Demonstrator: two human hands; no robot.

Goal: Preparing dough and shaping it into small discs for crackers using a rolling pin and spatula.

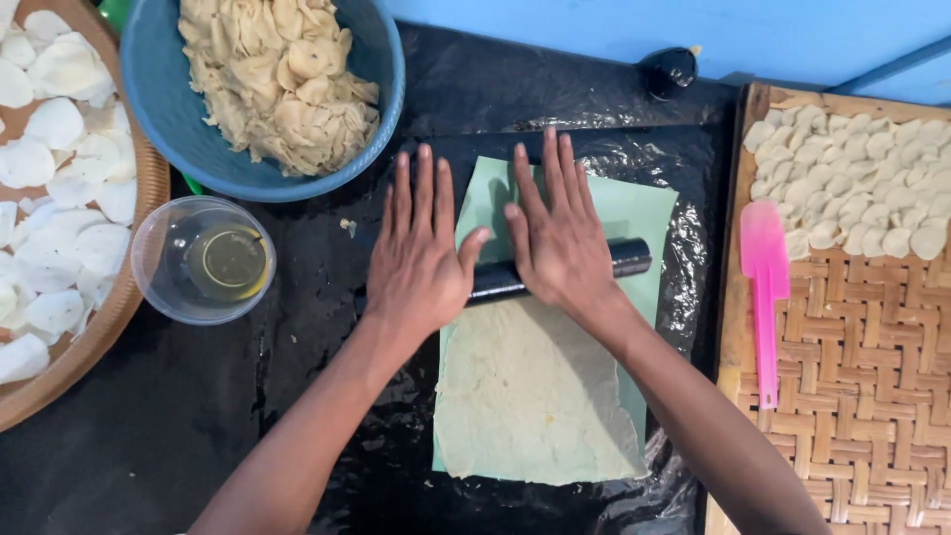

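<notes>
Head view: both hands, left hand (416, 253) and right hand (560, 233), press spread-flat on a black roller (495, 281); blue bowl (158, 109) holds dough scraps (282, 74).

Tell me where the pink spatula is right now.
In the head view the pink spatula lies on the woven bamboo tray at the right, along its left edge, just below-left of the pale round pieces and right of the right hand.

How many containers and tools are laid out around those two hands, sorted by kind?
Blue bowl of pale dough scraps: 1
Clear bowl holding liquid: 1
Woven trays, one at the left, one at the right: 2
Black roller under the left hand and right hand: 1
Pink spatula: 1
Green sheet under the rolled dough: 1
Total: 7
</notes>
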